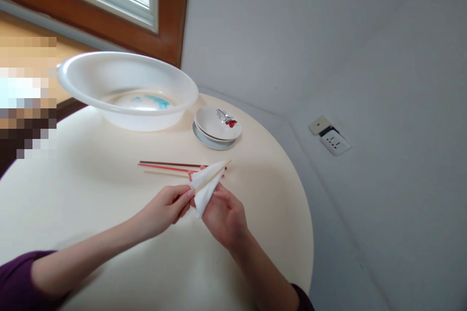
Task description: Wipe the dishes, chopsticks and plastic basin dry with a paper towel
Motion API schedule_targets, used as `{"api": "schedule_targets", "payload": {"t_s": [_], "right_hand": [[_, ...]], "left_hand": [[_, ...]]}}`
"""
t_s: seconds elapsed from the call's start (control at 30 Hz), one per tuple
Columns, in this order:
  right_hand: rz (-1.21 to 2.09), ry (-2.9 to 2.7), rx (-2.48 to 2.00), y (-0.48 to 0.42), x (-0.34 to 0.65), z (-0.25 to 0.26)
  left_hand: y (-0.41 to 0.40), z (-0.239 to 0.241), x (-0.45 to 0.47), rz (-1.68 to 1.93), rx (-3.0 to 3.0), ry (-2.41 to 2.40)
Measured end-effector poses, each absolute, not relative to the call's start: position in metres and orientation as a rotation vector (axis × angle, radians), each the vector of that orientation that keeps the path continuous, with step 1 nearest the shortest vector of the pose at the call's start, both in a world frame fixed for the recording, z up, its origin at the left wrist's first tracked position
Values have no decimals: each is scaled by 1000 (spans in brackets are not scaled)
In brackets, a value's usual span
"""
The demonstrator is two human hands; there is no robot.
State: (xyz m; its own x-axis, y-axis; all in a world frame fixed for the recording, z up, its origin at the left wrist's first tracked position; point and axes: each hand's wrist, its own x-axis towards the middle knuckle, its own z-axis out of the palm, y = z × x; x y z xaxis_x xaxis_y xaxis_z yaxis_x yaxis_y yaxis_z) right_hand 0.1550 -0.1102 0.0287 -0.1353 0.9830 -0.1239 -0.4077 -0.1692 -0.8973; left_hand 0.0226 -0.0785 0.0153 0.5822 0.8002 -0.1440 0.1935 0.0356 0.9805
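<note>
Head view: our right hand point(224, 216) pinches a white tissue point(204, 192) around a chopstick point(215, 175); our left hand point(171, 206) grips its near end. Loose chopsticks point(168, 167) at 12 o'clock might roll along the bench point(91, 189) if nudged.

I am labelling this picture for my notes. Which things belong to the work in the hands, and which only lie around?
In the work:
- left hand, holding the chopstick end
- right hand, wrapping the white tissue
- pale chopstick inside the tissue

Lying about:
- three chopsticks on the table
- white basin
- stacked small dishes
- wall socket
</note>
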Motion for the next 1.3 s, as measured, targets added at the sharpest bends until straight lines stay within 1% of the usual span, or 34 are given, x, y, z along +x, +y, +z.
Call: {"api": "schedule_targets", "payload": {"t_s": [0.17,0.3,0.4,0.67,0.77,0.9,1.0,1.07,1.13,1.2,1.3], "right_hand": [[1597,-971,-918,-113,157,16],[1500,-974,-966,-112,157,2],[1444,-900,-990,-110,156,-3],[1232,-645,-965,-99,179,18],[1204,-671,-972,-96,186,21],[1120,-770,-1013,-95,191,16],[967,-968,-1119,-95,197,9],[782,-1145,-1221,-96,203,4],[539,-1320,-1304,-96,211,1],[308,-1420,-1354,-95,222,-1],[112,-1320,-1417,-90,246,-2]], "left_hand": [[-77,14,23,513,1359,915],[-81,17,24,451,1239,897],[-84,20,24,415,1267,861],[-82,25,19,390,1580,889],[-81,25,18,347,1523,880],[-79,27,18,259,1251,811],[-78,28,16,203,1093,755],[-76,26,15,191,1134,764],[-73,23,13,236,1370,829],[-68,18,9,378,1732,941],[-57,10,0,646,2167,1086]]}}
